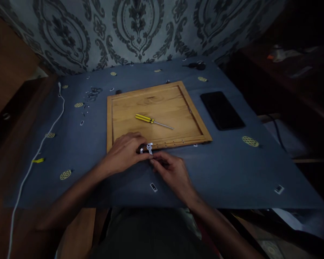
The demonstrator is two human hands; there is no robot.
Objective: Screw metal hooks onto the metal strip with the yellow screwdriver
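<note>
A wooden frame panel [153, 104] lies flat on the cloth-covered table, with a row of small dark holes along its front edge. At that edge, my left hand [125, 153] is closed with thumb and fingers around a small silver metal bracket [149, 146]. Just below the bracket, my right hand [172, 171] has its thumb and forefinger pinched together, almost touching the left thumb; whatever is between them is hidden. On the panel, beyond both hands, rests a screwdriver [145, 118] with a yellow-and-black handle, its shaft pointing right.
Small loose metal parts [93, 93] are scattered on the blue patterned cloth [221, 172] at the back left. A black tablet-like slab [221, 109] lies right of the panel. A white cable [50, 129] runs down the left side. A dark object [197, 65] sits at the back right.
</note>
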